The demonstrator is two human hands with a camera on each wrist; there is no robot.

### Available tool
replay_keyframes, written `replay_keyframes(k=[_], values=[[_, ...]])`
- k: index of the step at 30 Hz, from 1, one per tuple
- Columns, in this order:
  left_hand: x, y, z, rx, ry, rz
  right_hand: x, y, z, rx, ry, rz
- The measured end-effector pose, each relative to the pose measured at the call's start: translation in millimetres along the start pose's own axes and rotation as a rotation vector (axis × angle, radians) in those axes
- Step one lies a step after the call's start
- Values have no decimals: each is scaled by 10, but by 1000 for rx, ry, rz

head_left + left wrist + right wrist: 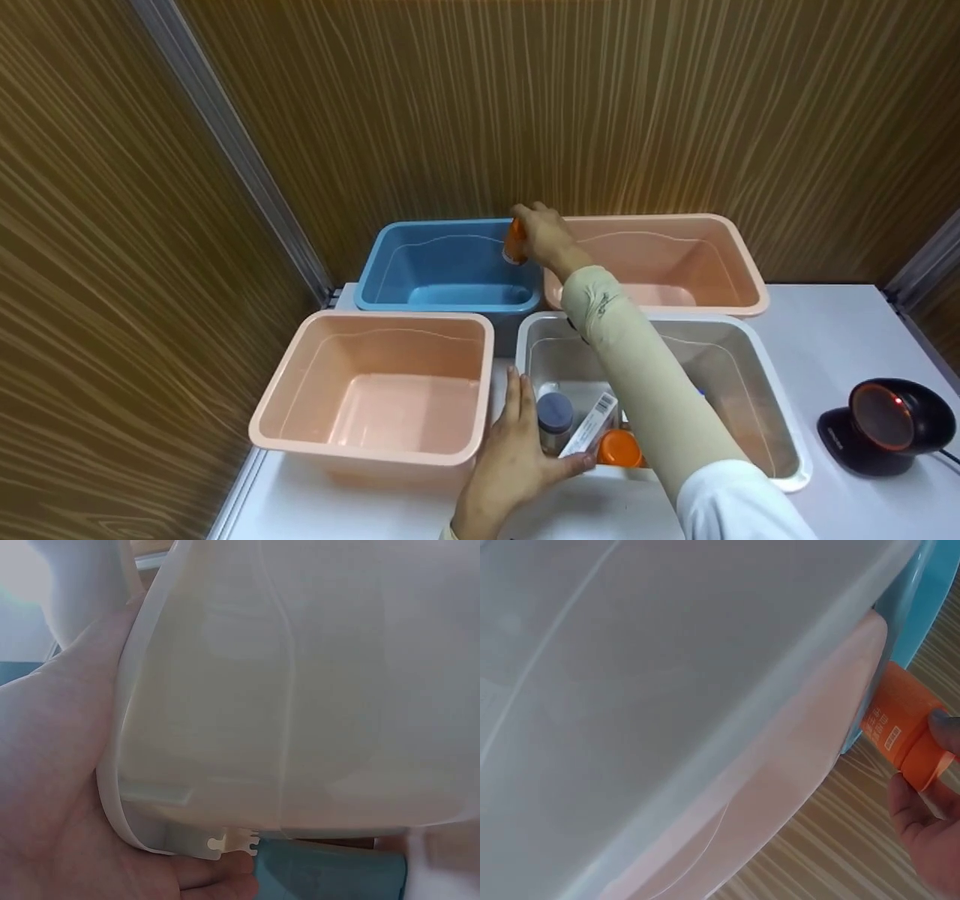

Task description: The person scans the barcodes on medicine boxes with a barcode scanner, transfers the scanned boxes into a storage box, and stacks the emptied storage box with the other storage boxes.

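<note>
My right hand (550,238) holds an orange bottle (515,241) by its cap end over the right side of the blue bin (448,308). In the right wrist view, the orange bottle (900,716) has pale printing, and the fingers (915,811) and thumb pinch its cap. My left hand (510,457) lies against the near left corner of the whitish bin (780,420), fingers extended along its side and thumb over the front rim. That bin holds a dark-lidded jar (555,414), a white box (591,426) and an orange-lidded container (620,448); my right arm hides part of it.
A peach bin (412,405) stands at the left, and another peach bin (660,259) is behind the whitish one. A black scanner-like device (885,427) with a red light and cable sits at the right. Wood-grain panels (480,112) rise behind the table.
</note>
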State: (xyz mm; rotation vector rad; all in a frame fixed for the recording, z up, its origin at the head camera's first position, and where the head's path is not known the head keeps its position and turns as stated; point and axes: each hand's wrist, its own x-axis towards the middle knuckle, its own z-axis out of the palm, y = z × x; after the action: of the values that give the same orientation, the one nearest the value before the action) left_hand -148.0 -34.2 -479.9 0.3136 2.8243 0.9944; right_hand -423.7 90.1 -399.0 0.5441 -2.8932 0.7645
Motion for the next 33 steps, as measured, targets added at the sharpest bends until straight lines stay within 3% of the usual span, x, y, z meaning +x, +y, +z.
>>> replay_keyframes(k=[9,13,17,21,27,33], values=[[-26,-74,-16,-44,5,-25,82,-56,159,-79,-39,-54],[-32,-86,6,-48,21,-13,86,-69,230,-65,-60,-3],[-30,-69,28,-69,15,-19,60,-52,237,-136,-115,15],[-35,-46,39,-73,15,-15,20,-11,161,-190,-207,30],[3,-41,26,-68,16,-2,-71,71,-77,-170,-203,57],[52,-95,11,-50,51,23,-212,142,-287,-169,-198,-47]])
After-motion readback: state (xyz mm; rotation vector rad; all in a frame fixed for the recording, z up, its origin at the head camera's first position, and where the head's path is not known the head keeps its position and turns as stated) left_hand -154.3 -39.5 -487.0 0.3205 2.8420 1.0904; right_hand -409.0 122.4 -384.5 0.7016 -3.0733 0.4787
